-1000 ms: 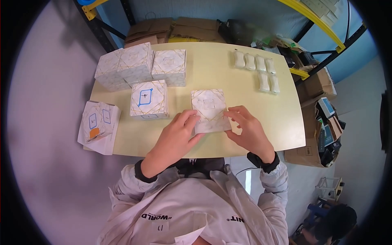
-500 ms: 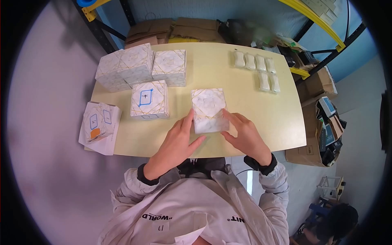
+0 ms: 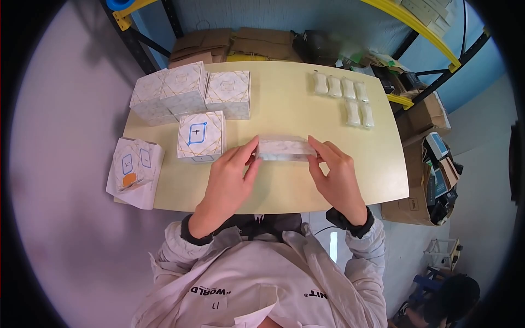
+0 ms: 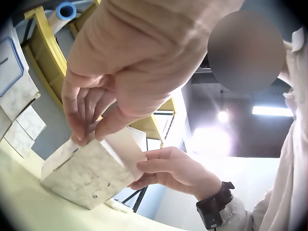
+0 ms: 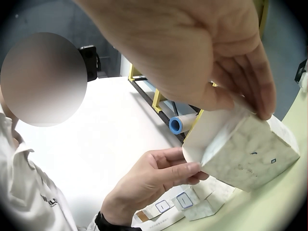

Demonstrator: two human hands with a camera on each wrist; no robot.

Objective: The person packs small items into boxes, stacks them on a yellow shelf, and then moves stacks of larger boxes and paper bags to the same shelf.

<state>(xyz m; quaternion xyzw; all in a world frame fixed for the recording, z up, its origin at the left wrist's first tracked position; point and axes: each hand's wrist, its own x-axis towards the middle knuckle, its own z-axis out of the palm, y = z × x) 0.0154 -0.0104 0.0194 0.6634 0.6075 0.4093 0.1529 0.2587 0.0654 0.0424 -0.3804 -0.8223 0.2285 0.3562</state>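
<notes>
A white marble-patterned cardboard box [image 3: 285, 148] is tilted between both hands in the head view, one narrow side facing the camera. My left hand [image 3: 225, 183] pinches its left end between thumb and fingers. On the opposite end my right hand [image 3: 340, 177] grips it the same way. From the left wrist, the box [image 4: 84, 180] is seen close over the table, with a plain white flap [image 4: 126, 149] standing out on the person's side. The right wrist view shows small blue marks on the box [image 5: 252, 156]. What is inside the box is hidden.
Several similar boxes [image 3: 183, 82] stand at the table's back left. A box with a blue-framed mark [image 3: 201, 135] is nearer, left of the hands. At the left edge lies a box on a flattened white sheet [image 3: 131, 169]. Several white packets [image 3: 350, 90] lie back right.
The box was flat with its gold-lined top facing up; now it is tipped so a narrow side shows. Both hands, loosely beside it half a second ago, now grip its ends.
</notes>
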